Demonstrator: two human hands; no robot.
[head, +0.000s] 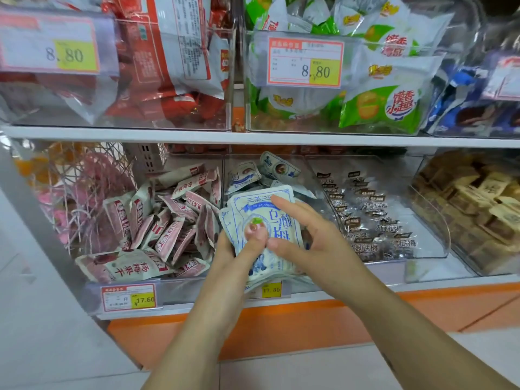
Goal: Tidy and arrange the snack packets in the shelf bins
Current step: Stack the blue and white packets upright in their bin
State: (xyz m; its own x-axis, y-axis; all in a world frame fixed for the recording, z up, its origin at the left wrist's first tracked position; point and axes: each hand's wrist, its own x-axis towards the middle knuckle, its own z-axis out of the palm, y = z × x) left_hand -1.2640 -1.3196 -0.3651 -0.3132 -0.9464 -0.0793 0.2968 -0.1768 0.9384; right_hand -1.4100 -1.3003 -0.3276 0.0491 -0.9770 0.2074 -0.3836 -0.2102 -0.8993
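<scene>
Gripping a stack of blue-and-white packets [281,229], at least three, in the left hand [228,251] with thumb pressed on the front, and pinching its right edge with the right hand [315,240], index finger straight across the top. Held over the front of the middle lower bin [298,164], between pink packets [168,220] reading 杨梅果干 and dark packets [365,218] reading 九制话梅. Two upper price tags [305,63] marked 8.80, one lower tag [129,297] marked 17.60.

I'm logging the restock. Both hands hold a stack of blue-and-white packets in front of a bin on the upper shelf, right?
Wrong shelf. In the head view the left hand and right hand hold the blue-and-white packets in front of a bin on the lower shelf.
</scene>
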